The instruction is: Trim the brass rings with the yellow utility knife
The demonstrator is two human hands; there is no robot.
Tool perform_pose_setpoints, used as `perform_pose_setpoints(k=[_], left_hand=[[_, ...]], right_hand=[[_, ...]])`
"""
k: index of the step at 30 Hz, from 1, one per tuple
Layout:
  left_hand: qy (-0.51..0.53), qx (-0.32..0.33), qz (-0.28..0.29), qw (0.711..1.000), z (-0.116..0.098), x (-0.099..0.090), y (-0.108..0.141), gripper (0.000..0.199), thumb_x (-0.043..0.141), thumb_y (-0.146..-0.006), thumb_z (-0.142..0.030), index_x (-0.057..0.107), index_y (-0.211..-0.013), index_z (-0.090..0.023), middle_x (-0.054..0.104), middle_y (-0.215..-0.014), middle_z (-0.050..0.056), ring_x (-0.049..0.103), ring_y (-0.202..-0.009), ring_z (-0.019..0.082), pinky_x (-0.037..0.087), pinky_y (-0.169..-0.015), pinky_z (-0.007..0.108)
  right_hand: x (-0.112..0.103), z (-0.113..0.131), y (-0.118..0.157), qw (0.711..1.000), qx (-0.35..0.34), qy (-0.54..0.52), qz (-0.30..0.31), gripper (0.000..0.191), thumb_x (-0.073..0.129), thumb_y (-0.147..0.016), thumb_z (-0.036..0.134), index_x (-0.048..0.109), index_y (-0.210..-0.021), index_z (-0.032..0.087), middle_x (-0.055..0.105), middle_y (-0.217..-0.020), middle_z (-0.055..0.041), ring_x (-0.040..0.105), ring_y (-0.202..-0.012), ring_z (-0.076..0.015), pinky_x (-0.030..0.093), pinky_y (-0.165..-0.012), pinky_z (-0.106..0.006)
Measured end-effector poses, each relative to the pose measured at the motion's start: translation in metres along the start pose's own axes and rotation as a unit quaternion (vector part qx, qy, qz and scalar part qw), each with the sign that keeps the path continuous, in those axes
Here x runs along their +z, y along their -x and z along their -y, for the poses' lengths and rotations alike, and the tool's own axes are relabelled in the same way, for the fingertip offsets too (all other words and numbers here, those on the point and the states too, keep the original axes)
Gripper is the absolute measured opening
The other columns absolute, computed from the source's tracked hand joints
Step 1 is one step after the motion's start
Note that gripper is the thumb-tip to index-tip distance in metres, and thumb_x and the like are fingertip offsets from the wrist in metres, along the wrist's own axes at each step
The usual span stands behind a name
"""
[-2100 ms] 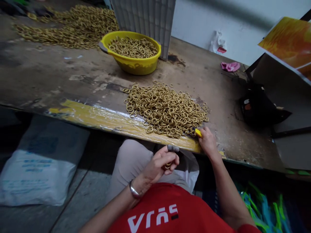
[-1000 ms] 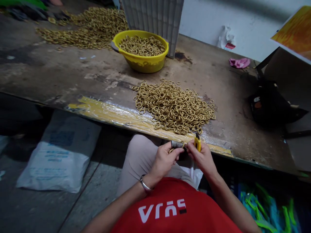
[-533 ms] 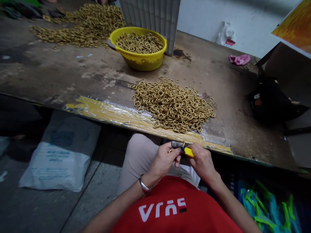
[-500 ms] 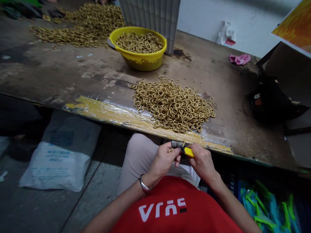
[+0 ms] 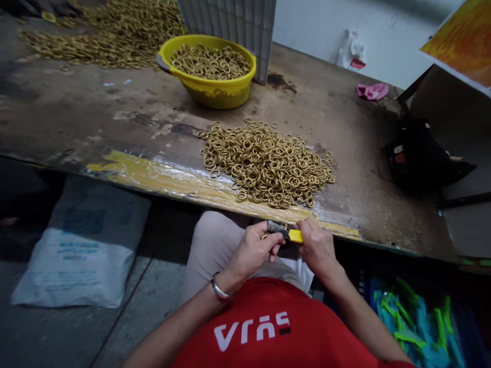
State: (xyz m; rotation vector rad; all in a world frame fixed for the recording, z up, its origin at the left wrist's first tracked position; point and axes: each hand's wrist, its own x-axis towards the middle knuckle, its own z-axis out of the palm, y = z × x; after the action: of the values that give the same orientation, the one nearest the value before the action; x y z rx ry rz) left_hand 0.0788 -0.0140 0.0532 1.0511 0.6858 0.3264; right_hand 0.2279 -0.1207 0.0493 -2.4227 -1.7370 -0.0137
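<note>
Yellow-handled cutter (image 5: 295, 235): between the hands, gripped in the right hand (image 5: 318, 250), dark end meeting the left fingertips. Left hand (image 5: 251, 250) closed narrow on gold-coloured rings (image 5: 264, 236). From them, on worn surface (image 5: 126, 128): ring heap (image 5: 268, 166) twelve o'clock; yellow basin (image 5: 218, 94), ring-filled, eleven; larger heap (image 5: 126, 36) ten; pink cloth (image 5: 372, 91) one; black bag (image 5: 418, 158) two. White wall (image 5: 310, 30) behind. White sack (image 5: 80, 245) on concrete floor (image 5: 134, 301), nine.
</note>
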Motion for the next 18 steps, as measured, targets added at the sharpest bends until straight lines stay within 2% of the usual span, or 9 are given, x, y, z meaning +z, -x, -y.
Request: perform_pose_setpoints(k=[3,5,7,9,13,16,18], left_hand=[[-0.012,-0.017,0.035,0.999,-0.004,-0.003,0.008,0.017,0.066,-0.076,-0.029,0.063,-0.072,-0.012,0.055,-0.051,-0.002,0.045,-0.042,0.007,0.038,-0.039,0.018],[0.001,-0.033,0.064,0.997,-0.002,-0.004,0.011,0.018,0.068,-0.076,-0.029,0.063,-0.075,-0.012,0.054,-0.052,-0.003,0.044,-0.043,0.006,0.037,-0.04,0.017],[0.034,-0.04,0.072,0.996,0.003,-0.004,0.01,0.024,0.071,-0.075,-0.034,0.064,-0.078,-0.011,0.052,-0.052,-0.004,0.041,-0.043,0.005,0.034,-0.039,0.017],[0.066,-0.04,0.066,0.995,0.01,-0.003,0.005,0.03,0.074,-0.073,-0.039,0.062,-0.078,-0.011,0.049,-0.05,-0.005,0.038,-0.043,0.005,0.031,-0.039,0.016],[0.115,-0.031,0.045,0.992,0.018,-0.002,-0.006,0.033,0.079,-0.069,-0.035,0.056,-0.08,-0.014,0.059,-0.064,-0.001,0.042,-0.045,0.005,0.031,-0.038,0.016],[0.167,-0.044,0.07,0.982,0.016,-0.007,-0.008,0.034,0.078,-0.071,-0.034,0.056,-0.089,-0.016,0.065,-0.079,0.003,0.047,-0.049,0.006,0.031,-0.037,0.015],[0.202,-0.075,0.096,0.972,0.015,-0.01,-0.009,0.034,0.076,-0.072,-0.037,0.056,-0.09,-0.016,0.064,-0.081,0.004,0.05,-0.052,0.007,0.03,-0.037,0.015]], right_hand=[[0.004,-0.033,-0.01,0.992,0.114,0.044,-0.022,0.02,0.046,-0.084,0.006,0.061,-0.083,0.018,0.063,-0.076,-0.0065,0.052,-0.06,-0.0168,0.028,-0.056,-0.029],[0.004,-0.057,-0.018,0.985,0.164,0.026,-0.054,0.017,0.047,-0.087,0.012,0.059,-0.077,0.019,0.062,-0.073,-0.0064,0.051,-0.061,-0.0178,0.029,-0.057,-0.029],[0.005,-0.074,-0.027,0.984,0.157,-0.025,-0.082,0.018,0.049,-0.09,0.023,0.058,-0.075,0.02,0.06,-0.073,-0.0058,0.052,-0.064,-0.0189,0.032,-0.059,-0.029],[0.006,-0.079,-0.035,0.985,0.126,-0.072,-0.094,0.021,0.049,-0.092,0.03,0.06,-0.077,0.02,0.06,-0.076,-0.0056,0.053,-0.068,-0.0195,0.036,-0.063,-0.029],[0.011,-0.072,-0.052,0.986,0.099,-0.099,-0.085,0.017,0.05,-0.09,0.024,0.066,-0.091,0.019,0.06,-0.086,-0.0068,0.055,-0.075,-0.0204,0.04,-0.069,-0.03],[0.015,-0.071,-0.062,0.988,0.111,-0.084,-0.06,0.015,0.051,-0.086,0.022,0.066,-0.085,0.018,0.059,-0.087,-0.0072,0.053,-0.074,-0.0199,0.04,-0.069,-0.03],[0.016,-0.072,-0.065,0.987,0.119,-0.098,-0.053,0.014,0.052,-0.084,0.023,0.063,-0.078,0.018,0.058,-0.085,-0.0069,0.053,-0.074,-0.0193,0.039,-0.069,-0.029]])
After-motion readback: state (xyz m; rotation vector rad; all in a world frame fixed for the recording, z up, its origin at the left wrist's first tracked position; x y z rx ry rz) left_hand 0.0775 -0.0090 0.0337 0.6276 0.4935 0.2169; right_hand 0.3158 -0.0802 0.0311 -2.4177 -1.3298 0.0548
